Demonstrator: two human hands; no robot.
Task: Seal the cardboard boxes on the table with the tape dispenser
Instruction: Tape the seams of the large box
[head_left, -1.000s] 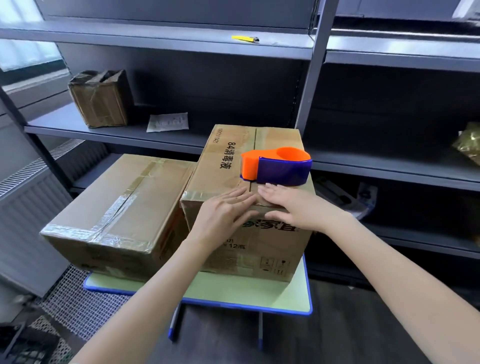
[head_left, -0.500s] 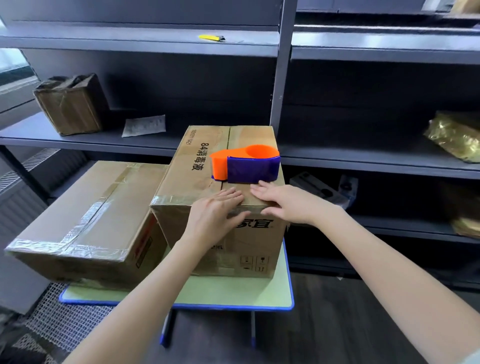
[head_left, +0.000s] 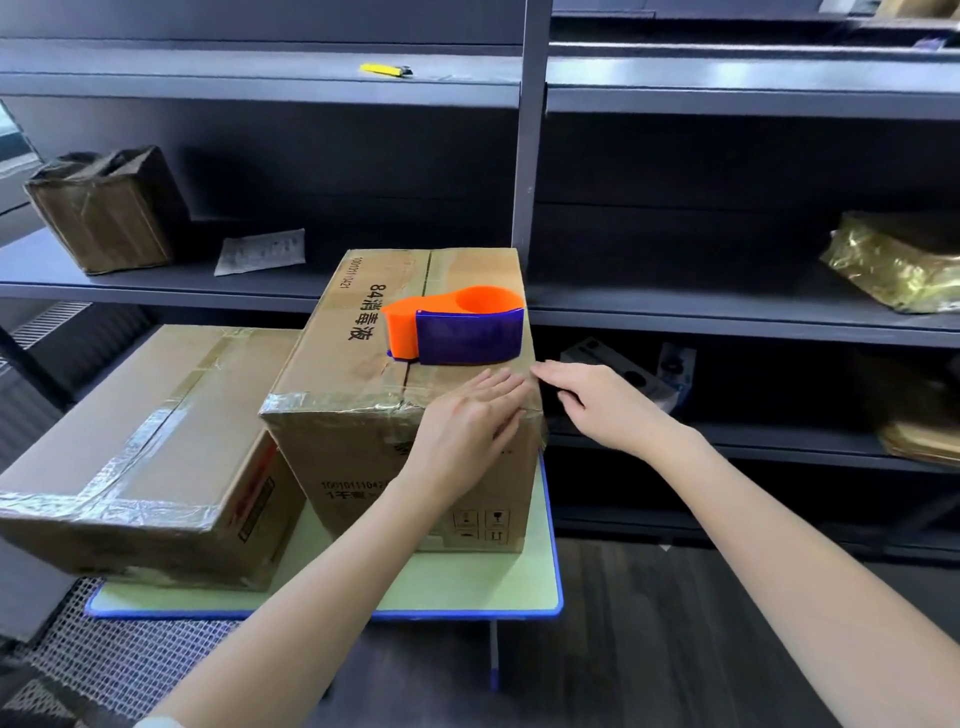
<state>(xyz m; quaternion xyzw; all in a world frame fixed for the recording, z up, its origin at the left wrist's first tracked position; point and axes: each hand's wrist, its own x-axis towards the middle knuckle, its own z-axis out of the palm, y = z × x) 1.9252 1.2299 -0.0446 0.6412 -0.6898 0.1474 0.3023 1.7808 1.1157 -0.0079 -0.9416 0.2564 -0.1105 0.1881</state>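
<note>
My left grip (head_left: 467, 426) has slid right along the near top edge of the tall box (head_left: 332, 364). A second ago it sat by the centre seam. Now it lies flat over the near right corner, fingers straight and pressed together, palm down on the shiny tape band (head_left: 332, 404) that runs along that edge.

My right grip (head_left: 602, 405) has come off the lid altogether. It was flat on top beside the other one, and now it hangs just off the box's right side. The fingers are loosely spread and point back at the corner, holding nothing. I cannot tell whether the fingertips touch the cardboard.

The tape dispenser (head_left: 457, 327), orange and purple, sits where it sat before, on top of the tall box just behind my knuckles, and nobody is holding it. The low box (head_left: 156, 415) on my left looks fully taped already and shares the tabletop (head_left: 467, 587).

So I read this as the rub-down reaching the end of the strip. The last bit to press is the tail that wraps over the corner. After that the dispenser is within easy reach. Whether the centre seam under it is fully covered, I can't see.
</note>
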